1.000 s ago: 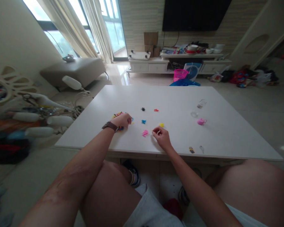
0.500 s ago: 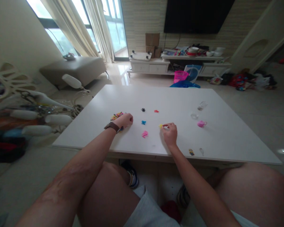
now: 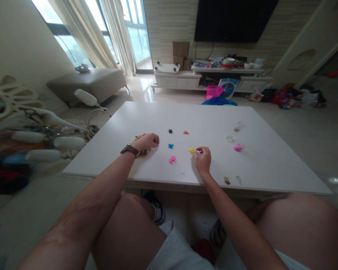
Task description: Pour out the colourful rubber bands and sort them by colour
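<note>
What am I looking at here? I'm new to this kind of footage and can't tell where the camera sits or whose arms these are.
There is no machine here. The camera is worn on a person's head and looks down, so the two bare arms are that person's own, with their knees below. They sit at a white table. The left hand, with a watch on its wrist, rests closed on a mixed pile of small colourful pieces. The right hand has its fingertips pinched beside a small yellow piece; whether it touches is too small to tell. Also on the table are little pink, blue, black and red clumps, and a pink toy cup.
</note>
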Tool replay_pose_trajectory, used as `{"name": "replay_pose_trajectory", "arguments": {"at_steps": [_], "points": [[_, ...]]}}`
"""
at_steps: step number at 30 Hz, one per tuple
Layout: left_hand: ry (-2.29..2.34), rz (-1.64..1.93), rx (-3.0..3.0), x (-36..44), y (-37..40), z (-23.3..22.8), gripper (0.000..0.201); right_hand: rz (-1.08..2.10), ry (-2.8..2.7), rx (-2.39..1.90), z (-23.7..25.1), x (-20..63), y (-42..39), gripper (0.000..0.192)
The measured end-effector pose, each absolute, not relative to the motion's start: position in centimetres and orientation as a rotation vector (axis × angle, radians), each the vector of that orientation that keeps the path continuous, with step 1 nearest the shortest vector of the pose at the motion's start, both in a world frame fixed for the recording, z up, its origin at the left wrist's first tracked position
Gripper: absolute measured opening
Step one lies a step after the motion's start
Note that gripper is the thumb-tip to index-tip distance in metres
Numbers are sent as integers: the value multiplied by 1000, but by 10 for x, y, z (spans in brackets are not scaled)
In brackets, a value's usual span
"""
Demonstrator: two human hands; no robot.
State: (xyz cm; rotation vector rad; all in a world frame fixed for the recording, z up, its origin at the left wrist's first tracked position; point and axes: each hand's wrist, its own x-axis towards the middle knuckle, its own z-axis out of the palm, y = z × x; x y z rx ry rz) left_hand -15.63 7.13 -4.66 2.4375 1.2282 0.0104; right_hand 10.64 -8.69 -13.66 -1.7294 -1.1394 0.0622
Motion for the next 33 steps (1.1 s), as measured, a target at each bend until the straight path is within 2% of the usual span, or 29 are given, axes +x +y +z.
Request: {"name": "replay_pose_trajectory", "arguments": {"at_steps": [10,26,33], "points": [[1076,81,2354,-156,78,-52,27,90,-1146,-1733,-135,105,-86,6],[1043,75,2264,-150,67,-47,23,65,-1177,-1717,-137,104,-86,7],[790,124,2223,-114,43,-43,22,54,-1617,-1462,-128,92,-94,7]]}}
